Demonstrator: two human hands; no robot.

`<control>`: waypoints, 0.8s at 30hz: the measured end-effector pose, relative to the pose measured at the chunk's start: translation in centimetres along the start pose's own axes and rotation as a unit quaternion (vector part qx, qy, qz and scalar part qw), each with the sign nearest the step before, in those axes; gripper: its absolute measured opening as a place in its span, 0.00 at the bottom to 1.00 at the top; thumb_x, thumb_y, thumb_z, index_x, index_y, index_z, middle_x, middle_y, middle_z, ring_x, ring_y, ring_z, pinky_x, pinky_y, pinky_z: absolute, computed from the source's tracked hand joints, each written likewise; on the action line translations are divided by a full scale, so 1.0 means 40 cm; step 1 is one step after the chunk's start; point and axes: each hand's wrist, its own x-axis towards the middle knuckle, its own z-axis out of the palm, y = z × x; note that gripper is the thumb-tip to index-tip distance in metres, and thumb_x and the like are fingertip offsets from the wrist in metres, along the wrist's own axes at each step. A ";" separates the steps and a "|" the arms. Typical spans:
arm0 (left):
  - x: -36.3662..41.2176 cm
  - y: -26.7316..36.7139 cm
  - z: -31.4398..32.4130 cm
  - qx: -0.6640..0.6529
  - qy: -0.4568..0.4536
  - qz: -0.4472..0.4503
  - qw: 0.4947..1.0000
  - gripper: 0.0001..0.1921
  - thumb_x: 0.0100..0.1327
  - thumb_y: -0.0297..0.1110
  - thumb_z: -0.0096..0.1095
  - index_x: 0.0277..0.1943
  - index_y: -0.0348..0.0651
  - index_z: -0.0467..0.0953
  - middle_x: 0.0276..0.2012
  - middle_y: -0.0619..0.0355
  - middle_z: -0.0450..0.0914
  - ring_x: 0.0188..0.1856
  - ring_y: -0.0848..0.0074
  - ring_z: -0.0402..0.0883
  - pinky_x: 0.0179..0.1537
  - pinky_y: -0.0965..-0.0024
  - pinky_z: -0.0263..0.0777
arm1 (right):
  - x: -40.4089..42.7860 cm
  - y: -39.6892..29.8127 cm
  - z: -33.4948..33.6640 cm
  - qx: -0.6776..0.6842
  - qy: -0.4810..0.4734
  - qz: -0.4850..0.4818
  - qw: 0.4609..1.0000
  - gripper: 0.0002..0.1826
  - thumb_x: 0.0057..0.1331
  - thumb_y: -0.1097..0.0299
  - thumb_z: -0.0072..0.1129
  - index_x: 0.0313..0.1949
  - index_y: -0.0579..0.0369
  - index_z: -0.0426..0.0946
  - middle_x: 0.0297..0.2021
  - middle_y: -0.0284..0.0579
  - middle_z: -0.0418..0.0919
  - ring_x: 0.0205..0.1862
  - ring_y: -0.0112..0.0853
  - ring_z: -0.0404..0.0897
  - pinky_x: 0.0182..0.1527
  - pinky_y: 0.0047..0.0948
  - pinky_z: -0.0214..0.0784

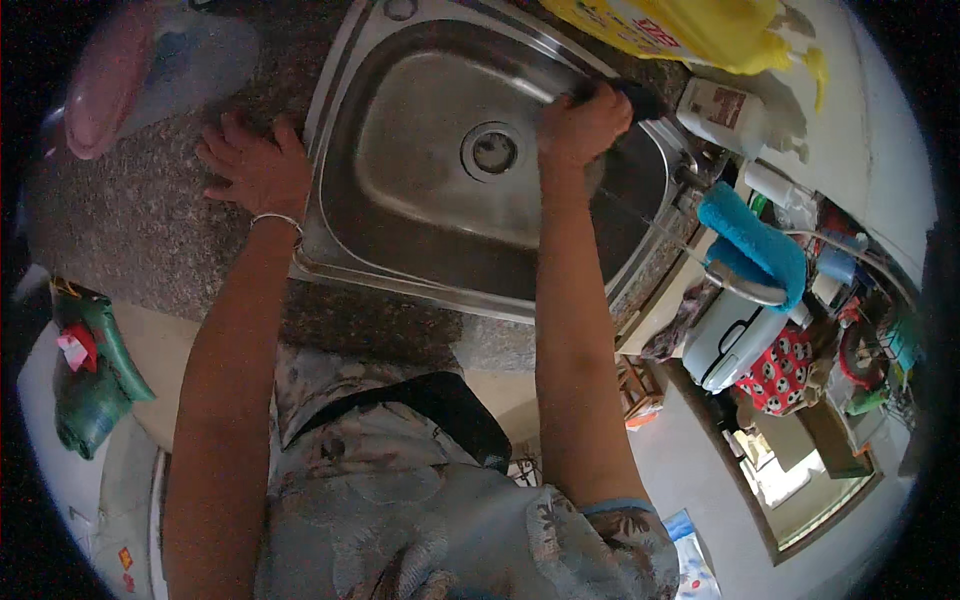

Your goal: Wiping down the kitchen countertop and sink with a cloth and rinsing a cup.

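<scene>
A stainless steel sink (420, 112) with a round drain (493, 152) lies before me. My right hand (585, 124) is curled around a dark item (643, 101) at the far right part of the basin. That item is blurred; I cannot tell whether it is a cloth or a scrubber. My left hand (255, 165) rests palm down on the speckled stone countertop (172, 240), left of the sink rim, fingers spread and holding nothing. A metal tap (746, 285) reaches in from the right with a blue towel (757, 240) over it. A thin stream of water runs from it toward the basin.
A yellow detergent pump bottle (675, 30) and a white labelled bottle (724, 116) stand behind the sink's right corner. At the far left is a pink plastic container (109, 82). A pale rice cooker (727, 341) and assorted kitchen items crowd the right side.
</scene>
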 end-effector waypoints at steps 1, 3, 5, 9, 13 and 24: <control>0.000 -0.005 0.006 0.008 0.010 0.003 1.000 0.36 0.59 0.55 0.45 0.63 0.39 0.51 0.65 0.44 0.47 0.68 0.51 0.39 0.57 0.30 0.36 | -0.002 -0.006 -0.002 -0.011 -0.007 -0.047 0.999 0.24 0.46 0.71 0.57 0.45 0.62 0.68 0.43 0.54 0.69 0.48 0.48 0.67 0.55 0.43 0.58; 0.000 -0.007 0.009 0.015 0.020 0.011 1.000 0.36 0.59 0.55 0.45 0.63 0.39 0.52 0.65 0.44 0.47 0.68 0.51 0.39 0.57 0.30 0.37 | -0.001 0.060 0.000 0.017 -0.007 -0.093 0.996 0.25 0.45 0.72 0.57 0.45 0.62 0.67 0.44 0.54 0.69 0.50 0.48 0.66 0.56 0.42 0.57; 0.005 -0.004 -0.005 0.006 0.003 -0.003 1.000 0.36 0.58 0.55 0.45 0.63 0.39 0.52 0.66 0.44 0.46 0.68 0.52 0.39 0.57 0.30 0.37 | -0.005 0.169 0.000 0.036 -0.015 -0.114 0.993 0.28 0.43 0.72 0.59 0.47 0.61 0.66 0.46 0.55 0.68 0.51 0.49 0.66 0.56 0.43 0.57; -0.002 0.008 0.005 0.017 0.013 -0.007 1.000 0.36 0.58 0.54 0.45 0.63 0.39 0.52 0.65 0.44 0.46 0.68 0.53 0.39 0.57 0.31 0.37 | 0.006 0.320 0.006 0.116 0.057 0.039 0.991 0.32 0.41 0.70 0.60 0.49 0.63 0.64 0.46 0.56 0.67 0.51 0.48 0.65 0.55 0.44 0.56; 0.001 0.007 -0.007 -0.005 -0.004 -0.015 1.000 0.36 0.58 0.54 0.45 0.63 0.39 0.51 0.66 0.44 0.46 0.68 0.53 0.39 0.58 0.32 0.37 | 0.018 0.199 0.057 0.012 0.062 0.088 0.994 0.33 0.41 0.68 0.60 0.48 0.69 0.62 0.45 0.61 0.64 0.50 0.52 0.61 0.56 0.46 0.52; 0.000 0.011 -0.007 -0.007 -0.006 -0.002 1.000 0.36 0.58 0.54 0.47 0.63 0.39 0.51 0.65 0.42 0.45 0.68 0.50 0.38 0.57 0.31 0.36 | -0.043 -0.276 0.109 0.221 0.087 -0.234 0.943 0.30 0.40 0.70 0.59 0.47 0.64 0.66 0.47 0.57 0.68 0.52 0.52 0.64 0.59 0.47 0.51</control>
